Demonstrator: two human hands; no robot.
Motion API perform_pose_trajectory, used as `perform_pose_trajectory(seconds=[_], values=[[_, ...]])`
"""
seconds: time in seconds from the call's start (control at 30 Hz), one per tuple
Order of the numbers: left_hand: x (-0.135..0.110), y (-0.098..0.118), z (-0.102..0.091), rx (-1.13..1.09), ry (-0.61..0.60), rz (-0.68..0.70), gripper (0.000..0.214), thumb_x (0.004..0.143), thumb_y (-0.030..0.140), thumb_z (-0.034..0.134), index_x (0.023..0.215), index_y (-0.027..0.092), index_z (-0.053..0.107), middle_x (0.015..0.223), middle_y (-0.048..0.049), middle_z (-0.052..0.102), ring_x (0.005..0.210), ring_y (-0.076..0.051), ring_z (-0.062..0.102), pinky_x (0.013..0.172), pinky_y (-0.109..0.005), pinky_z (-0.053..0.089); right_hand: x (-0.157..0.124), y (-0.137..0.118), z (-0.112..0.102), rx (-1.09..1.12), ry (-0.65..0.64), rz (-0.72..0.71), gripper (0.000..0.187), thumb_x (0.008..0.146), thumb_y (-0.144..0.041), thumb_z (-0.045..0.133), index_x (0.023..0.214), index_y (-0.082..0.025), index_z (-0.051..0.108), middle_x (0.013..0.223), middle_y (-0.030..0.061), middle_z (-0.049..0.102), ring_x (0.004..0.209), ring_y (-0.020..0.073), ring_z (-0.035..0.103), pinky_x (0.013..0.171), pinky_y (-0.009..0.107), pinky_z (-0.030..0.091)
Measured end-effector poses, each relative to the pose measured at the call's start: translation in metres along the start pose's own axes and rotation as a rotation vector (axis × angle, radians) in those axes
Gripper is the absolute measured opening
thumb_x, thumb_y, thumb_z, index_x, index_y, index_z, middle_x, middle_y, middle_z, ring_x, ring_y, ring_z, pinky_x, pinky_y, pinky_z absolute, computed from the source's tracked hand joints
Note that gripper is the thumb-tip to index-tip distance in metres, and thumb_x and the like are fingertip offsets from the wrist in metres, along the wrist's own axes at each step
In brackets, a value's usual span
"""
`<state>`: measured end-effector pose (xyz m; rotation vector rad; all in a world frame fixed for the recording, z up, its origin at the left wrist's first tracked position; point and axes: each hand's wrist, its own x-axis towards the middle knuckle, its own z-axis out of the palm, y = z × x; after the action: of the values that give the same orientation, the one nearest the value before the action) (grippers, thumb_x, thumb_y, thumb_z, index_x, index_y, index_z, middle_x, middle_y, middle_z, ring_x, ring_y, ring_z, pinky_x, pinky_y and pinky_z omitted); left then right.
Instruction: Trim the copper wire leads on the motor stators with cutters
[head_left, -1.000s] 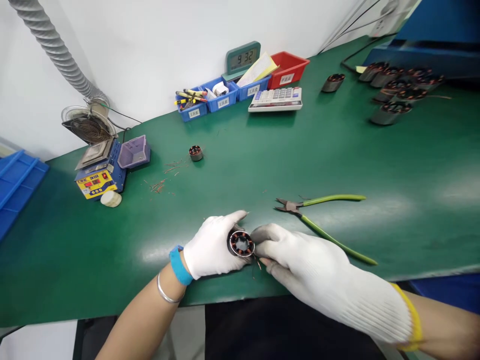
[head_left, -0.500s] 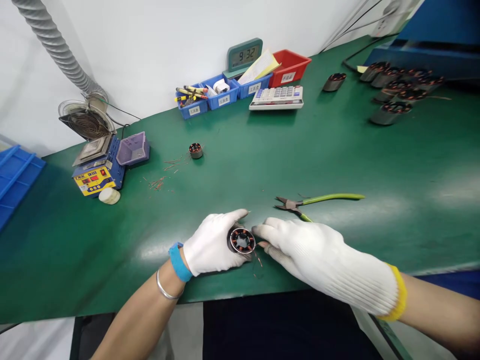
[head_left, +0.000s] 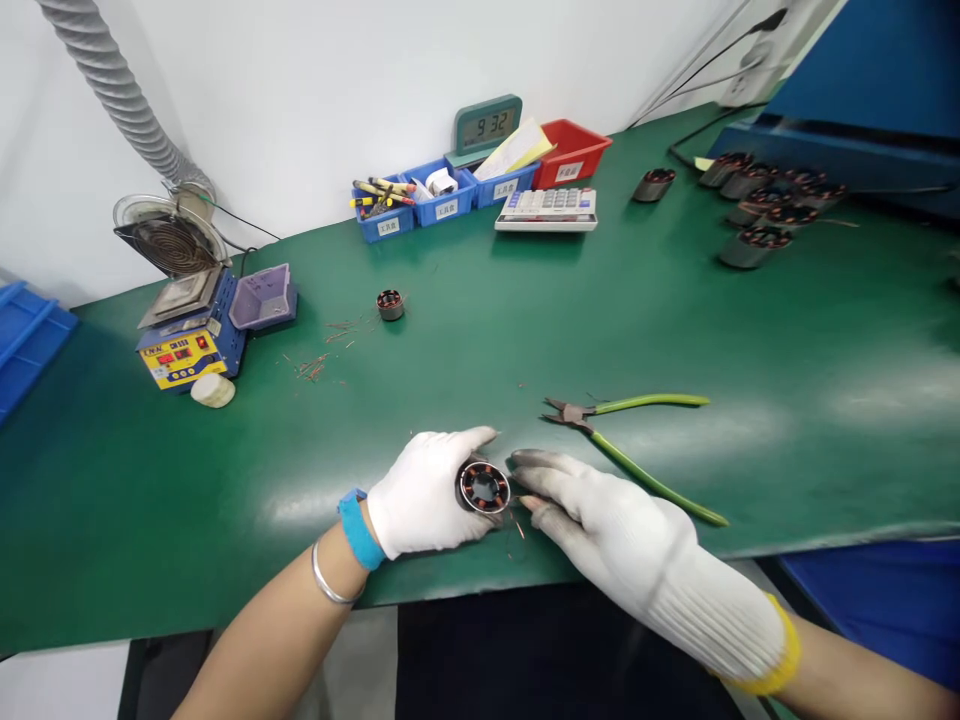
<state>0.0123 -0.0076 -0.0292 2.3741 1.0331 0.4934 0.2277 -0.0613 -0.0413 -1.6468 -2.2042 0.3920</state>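
My left hand (head_left: 420, 490), in a white glove, is wrapped round a small motor stator (head_left: 483, 488) with copper windings, held near the front edge of the green bench (head_left: 525, 320). My gloved right hand (head_left: 600, 520) sits just to its right, fingertips pinched at the thin copper wire ends sticking out of the stator's lower right side. Green-handled cutting pliers (head_left: 630, 440) lie on the bench just behind my right hand, untouched.
Another stator (head_left: 390, 304) stands mid-bench beside scattered copper wire clippings (head_left: 319, 365). A solder pot unit (head_left: 187, 335) sits at left, blue bins (head_left: 442, 195) and a red bin (head_left: 574, 150), a clock and a calculator (head_left: 546, 208) at the back, several stators (head_left: 757, 210) at right.
My hands stay on the stator. The right hand has shifted slightly, its fingers now lower at the wire ends. The view has tilted a little.
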Motion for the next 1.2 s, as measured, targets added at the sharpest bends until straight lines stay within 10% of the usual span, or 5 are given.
perform_pose_trajectory(seconds=[0.47, 0.7, 0.83, 0.97, 1.2], values=[[-0.002, 0.002, 0.002, -0.402, 0.053, -0.176, 0.095, 0.058, 0.031, 0.087, 0.143, 0.017, 0.046, 0.125, -0.0157, 0.065, 0.107, -0.032, 0.068, 0.094, -0.048, 0.058, 0.007, -0.011, -0.005, 0.679, -0.083, 0.116, 0.016, 0.088, -0.032, 0.049, 0.078, -0.024, 0.059, 0.086, 0.0044, 0.067, 0.077, 0.0204, 0.064, 0.069, 0.033, 0.054], [0.0, 0.006, -0.015, -1.184, -0.468, -0.588, 0.053, 0.073, 0.049, 0.08, 0.105, 0.014, 0.055, 0.101, -0.0121, 0.067, 0.058, -0.018, 0.07, 0.043, -0.022, 0.053, 0.015, -0.017, -0.025, 0.69, 0.008, 0.069, 0.02, 0.089, -0.032, 0.049, 0.073, -0.023, 0.059, 0.091, 0.0075, 0.066, 0.076, 0.0199, 0.062, 0.071, 0.034, 0.054], [-0.002, 0.017, -0.006, -1.129, -0.226, -0.597, 0.055, 0.066, 0.023, 0.082, 0.106, 0.019, 0.045, 0.094, -0.0032, 0.064, 0.056, -0.015, 0.069, 0.038, -0.018, 0.048, 0.015, -0.016, -0.028, 0.694, -0.028, 0.057, 0.017, 0.087, -0.03, 0.053, 0.072, -0.023, 0.058, 0.092, 0.0071, 0.067, 0.079, 0.0202, 0.062, 0.073, 0.034, 0.053], [-0.007, 0.025, 0.0, -1.096, 0.009, -0.407, 0.048, 0.069, 0.014, 0.073, 0.103, 0.023, 0.041, 0.111, -0.0074, 0.063, 0.065, -0.015, 0.07, 0.055, -0.028, 0.059, 0.016, -0.013, -0.024, 0.816, -0.054, 0.135, 0.016, 0.083, -0.034, 0.058, 0.073, -0.022, 0.06, 0.086, 0.0064, 0.064, 0.077, 0.0199, 0.059, 0.069, 0.033, 0.049], [-0.019, 0.029, -0.001, -0.136, 0.311, 0.522, 0.022, 0.075, 0.015, 0.072, 0.085, 0.023, 0.054, 0.12, -0.0126, 0.065, 0.109, -0.031, 0.066, 0.091, -0.047, 0.057, 0.016, -0.014, -0.021, 1.235, -0.202, 0.36, 0.031, 0.075, -0.049, 0.068, 0.08, -0.02, 0.057, 0.064, -0.0045, 0.045, 0.054, 0.0107, 0.035, 0.051, 0.026, 0.03]])
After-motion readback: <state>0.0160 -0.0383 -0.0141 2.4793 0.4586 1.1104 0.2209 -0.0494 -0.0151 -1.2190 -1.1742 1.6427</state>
